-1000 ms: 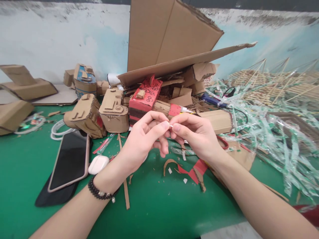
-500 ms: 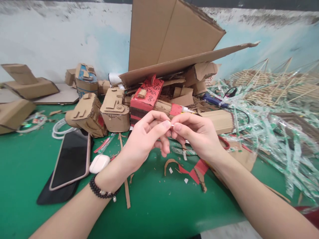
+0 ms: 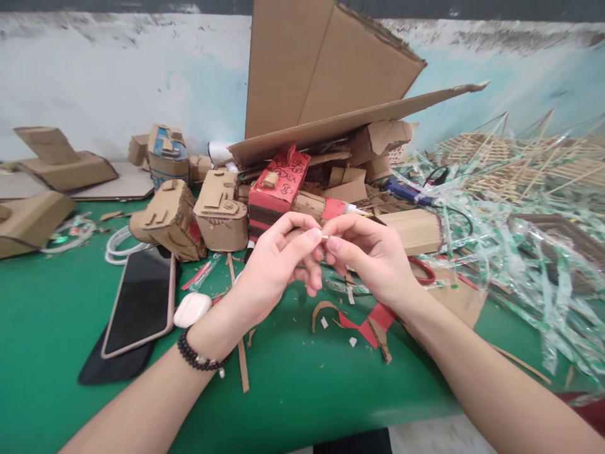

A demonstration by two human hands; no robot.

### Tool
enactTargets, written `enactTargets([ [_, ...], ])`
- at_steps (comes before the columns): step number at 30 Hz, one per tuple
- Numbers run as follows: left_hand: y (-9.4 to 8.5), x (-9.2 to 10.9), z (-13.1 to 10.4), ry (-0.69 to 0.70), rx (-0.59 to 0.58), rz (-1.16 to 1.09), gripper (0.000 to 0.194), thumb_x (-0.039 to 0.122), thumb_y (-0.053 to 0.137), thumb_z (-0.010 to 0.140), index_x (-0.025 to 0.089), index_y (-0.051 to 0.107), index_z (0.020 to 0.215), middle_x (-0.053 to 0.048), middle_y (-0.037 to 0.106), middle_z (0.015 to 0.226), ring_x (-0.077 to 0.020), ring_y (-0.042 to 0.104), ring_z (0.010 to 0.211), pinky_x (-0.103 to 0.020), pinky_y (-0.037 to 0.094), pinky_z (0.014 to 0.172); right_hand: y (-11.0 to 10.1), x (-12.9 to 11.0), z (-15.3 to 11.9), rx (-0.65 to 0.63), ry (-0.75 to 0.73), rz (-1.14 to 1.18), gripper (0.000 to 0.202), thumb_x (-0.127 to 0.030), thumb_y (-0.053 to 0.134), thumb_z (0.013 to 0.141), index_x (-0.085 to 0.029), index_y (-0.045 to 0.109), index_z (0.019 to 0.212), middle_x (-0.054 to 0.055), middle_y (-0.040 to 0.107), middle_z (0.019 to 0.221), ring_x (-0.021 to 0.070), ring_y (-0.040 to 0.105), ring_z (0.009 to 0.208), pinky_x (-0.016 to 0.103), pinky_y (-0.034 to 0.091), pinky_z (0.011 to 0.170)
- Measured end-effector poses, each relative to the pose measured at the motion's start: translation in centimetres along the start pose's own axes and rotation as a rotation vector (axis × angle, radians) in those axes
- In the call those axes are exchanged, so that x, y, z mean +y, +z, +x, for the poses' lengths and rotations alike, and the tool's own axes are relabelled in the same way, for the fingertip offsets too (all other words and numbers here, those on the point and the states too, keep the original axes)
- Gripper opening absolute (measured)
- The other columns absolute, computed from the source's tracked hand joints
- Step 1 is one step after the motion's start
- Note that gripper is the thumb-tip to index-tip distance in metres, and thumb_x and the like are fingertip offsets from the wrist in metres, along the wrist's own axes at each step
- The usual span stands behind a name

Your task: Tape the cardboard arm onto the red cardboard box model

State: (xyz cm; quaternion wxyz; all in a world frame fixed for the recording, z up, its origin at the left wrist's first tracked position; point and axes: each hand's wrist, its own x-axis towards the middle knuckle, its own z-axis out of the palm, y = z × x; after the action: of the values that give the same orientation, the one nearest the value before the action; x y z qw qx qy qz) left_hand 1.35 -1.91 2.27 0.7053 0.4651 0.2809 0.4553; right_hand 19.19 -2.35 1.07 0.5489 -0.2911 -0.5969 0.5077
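Between the fingertips of both hands is a tiny white piece (image 3: 324, 238), too small to make out its material. My left hand (image 3: 292, 255) pinches it with thumb and forefinger, the other fingers curled beneath. From the other side my right hand (image 3: 366, 252) pinches at the same piece. Just behind the hands lies a red-covered cardboard box (image 3: 278, 183) with black drawn patterns. A cardboard tube with a red band (image 3: 332, 209) and a white tip sticks out beside it. Below the hands, white scraps (image 3: 353, 342) and red paper strips (image 3: 382, 317) lie on the green tabletop (image 3: 302, 391).
Cardboard models (image 3: 220, 211) stand at left behind a phone (image 3: 142, 299) and a white earphone case (image 3: 192, 309). Large cardboard sheets (image 3: 293, 69) lean on the wall. At right are a blue glue gun (image 3: 409, 190), red scissor handles (image 3: 423, 270), tangled plastic strips (image 3: 510, 290) and wooden sticks (image 3: 486, 154).
The view has shifted slightly, so the things at left appear a little further right. Both hands keep their pinch, with slightly more of the white piece showing between the fingertips.
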Motion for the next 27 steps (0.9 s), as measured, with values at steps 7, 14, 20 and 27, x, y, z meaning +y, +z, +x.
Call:
enactTargets([
  [7,0.03,-0.06,-0.09,-0.040,-0.022,0.016,0.031,0.044,0.080,0.097,0.020,0.060,0.100,0.007,0.067,0.074,-0.0088,0.066,0.049,-0.018,0.056,0.044,0.08,-0.24,-0.23,0.023,-0.057,-0.112,0.014,-0.033,0.083,0.097,-0.022,0.076,0.100,0.000,0.077,0.078,0.0119,0.068,0.062,0.024,0.056,0.058],
  [14,0.12,-0.07,-0.10,-0.019,0.021,0.067,0.033,0.048,0.078,0.097,0.020,0.061,0.097,0.006,0.067,0.077,-0.0085,0.065,0.050,-0.019,0.055,0.046,-0.34,0.25,-0.16,0.017,-0.092,-0.204,0.015,-0.035,0.079,0.100,-0.022,0.078,0.109,0.001,0.079,0.086,0.0135,0.071,0.069,0.025,0.056,0.059],
  [20,0.35,0.02,-0.12,0.172,0.139,0.222,0.032,0.044,0.083,0.094,0.019,0.063,0.101,0.005,0.069,0.078,-0.0089,0.065,0.047,-0.020,0.055,0.045,-0.08,0.12,0.04,0.080,-0.099,-0.239,0.016,-0.038,0.082,0.097,-0.022,0.079,0.099,0.001,0.079,0.083,0.0119,0.064,0.059,0.026,0.053,0.055],
  [27,0.71,0.24,-0.60,0.356,0.279,0.379,0.024,0.037,0.082,0.097,0.020,0.066,0.100,0.003,0.071,0.084,-0.0080,0.066,0.049,-0.020,0.057,0.048,-0.02,-0.20,-0.03,0.097,-0.060,-0.202,0.016,-0.040,0.083,0.097,-0.024,0.080,0.098,0.000,0.074,0.074,0.0126,0.062,0.056,0.027,0.052,0.052],
])
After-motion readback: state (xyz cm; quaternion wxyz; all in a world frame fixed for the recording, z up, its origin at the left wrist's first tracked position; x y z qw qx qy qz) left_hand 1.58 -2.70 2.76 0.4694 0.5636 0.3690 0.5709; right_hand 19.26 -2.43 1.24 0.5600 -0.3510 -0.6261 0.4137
